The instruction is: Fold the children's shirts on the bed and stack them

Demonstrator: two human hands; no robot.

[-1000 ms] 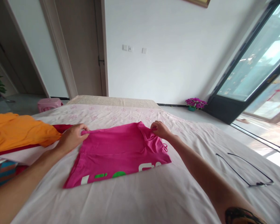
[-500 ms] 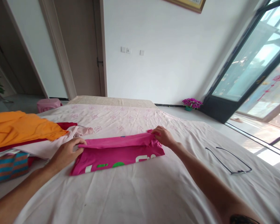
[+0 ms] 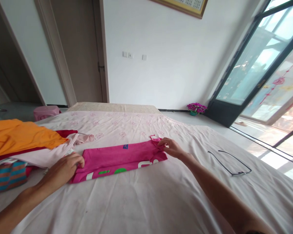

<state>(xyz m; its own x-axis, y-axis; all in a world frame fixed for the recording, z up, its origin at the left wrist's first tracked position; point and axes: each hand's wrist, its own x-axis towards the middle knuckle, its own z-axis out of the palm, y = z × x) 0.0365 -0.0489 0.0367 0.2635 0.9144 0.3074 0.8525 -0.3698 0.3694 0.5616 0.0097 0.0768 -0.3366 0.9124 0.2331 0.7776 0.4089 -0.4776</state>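
A bright pink shirt lies folded into a long strip on the bed, its flap turned toward me. White and green printing shows along its near edge, and a small blue patch sits near the far fold. My left hand is closed on the shirt's left end, fingertips curled at the cloth. At the opposite end, my right hand pinches the bunched far right corner. A thin pink strap or loop sticks out beside those fingers.
Left of the shirt is a clothes pile with an orange garment and a striped one. Eyeglasses rest on the bed sheet at right. A pink stool and purple flowers stand beyond the bed.
The shirt's upper flap has come down toward me, covering more of the print and exposing the blue patch. My left hand moved slightly nearer; the view shifted a little.
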